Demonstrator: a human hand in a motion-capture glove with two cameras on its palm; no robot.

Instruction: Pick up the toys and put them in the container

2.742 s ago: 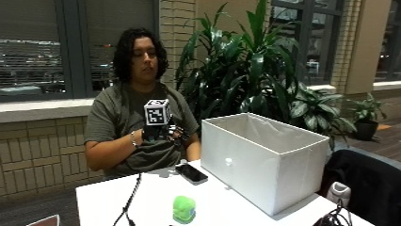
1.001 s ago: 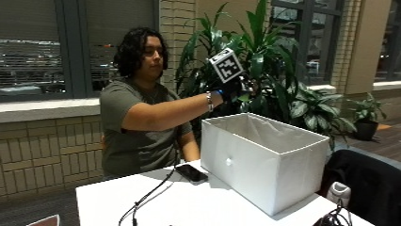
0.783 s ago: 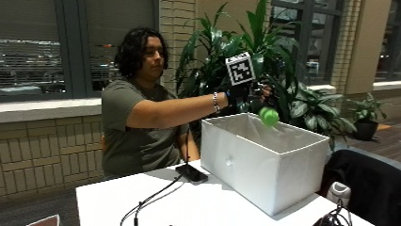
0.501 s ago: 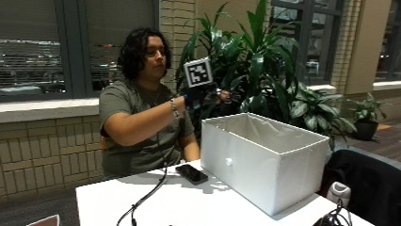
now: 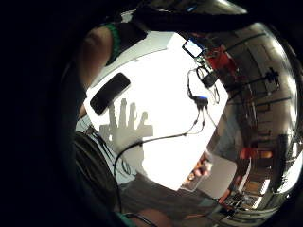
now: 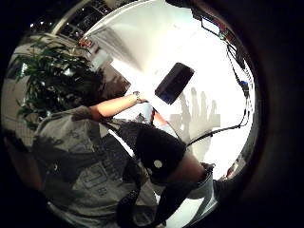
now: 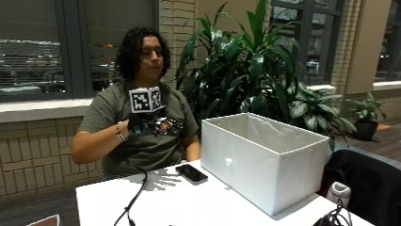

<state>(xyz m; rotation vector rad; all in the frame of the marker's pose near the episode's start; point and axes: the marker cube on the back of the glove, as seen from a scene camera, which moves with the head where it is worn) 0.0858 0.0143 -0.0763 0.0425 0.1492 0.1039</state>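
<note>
Looking across the white table (image 7: 188, 207), we see it spread below the gloved right hand (image 7: 150, 125), which hangs in the air in front of the person's chest. Off to the side of that hand, toward the plant, stands the white container (image 7: 263, 160), an open box resting on the table, well apart from the fingers. We cannot see into it from any view, so we cannot tell where the toys lie. Behind the container and the hand rises the big leafy plant (image 7: 251, 61). A black phone (image 7: 191, 173) lies flat on the table, under and a little to the container side of the hand. The hand's fingers are spread and relaxed, holding nothing; their splayed shadow (image 5: 125, 125) falls on the tabletop just beside the phone (image 5: 110, 92).
</note>
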